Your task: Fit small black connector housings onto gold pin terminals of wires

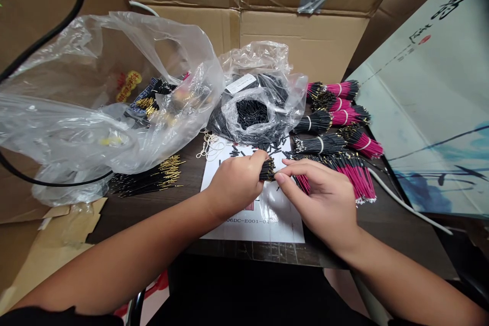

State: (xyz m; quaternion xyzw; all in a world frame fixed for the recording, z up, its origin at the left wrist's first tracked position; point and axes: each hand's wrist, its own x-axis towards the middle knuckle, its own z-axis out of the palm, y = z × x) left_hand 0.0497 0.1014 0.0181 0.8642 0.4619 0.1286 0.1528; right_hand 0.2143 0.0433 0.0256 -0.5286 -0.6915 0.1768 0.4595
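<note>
**Surface:** we work at a dark wooden worktop (397, 232), with a printed white sheet (263, 226) near its front edge and short black tubes (252, 114) heaped in a clear plastic bag (263, 61).
**Left grip:** our left grip (235, 186) is closed around a bundle of black wires (267, 169), above the sheet.
**Right grip:** our right grip (321, 198) is narrow beside that bundle; we cannot tell if it holds anything.
**Right side:** pink-sleeved wire bundles (338, 112) fan out just beyond it.
**Left side:** gold-tipped black wires (148, 178) lie beside a second plastic bag (114, 137).
**Edges:** the worktop's front edge runs just beneath our wrists.
**Room:** cardboard box flaps (301, 41) stand behind, and a painted board (431, 86) leans at right.
</note>
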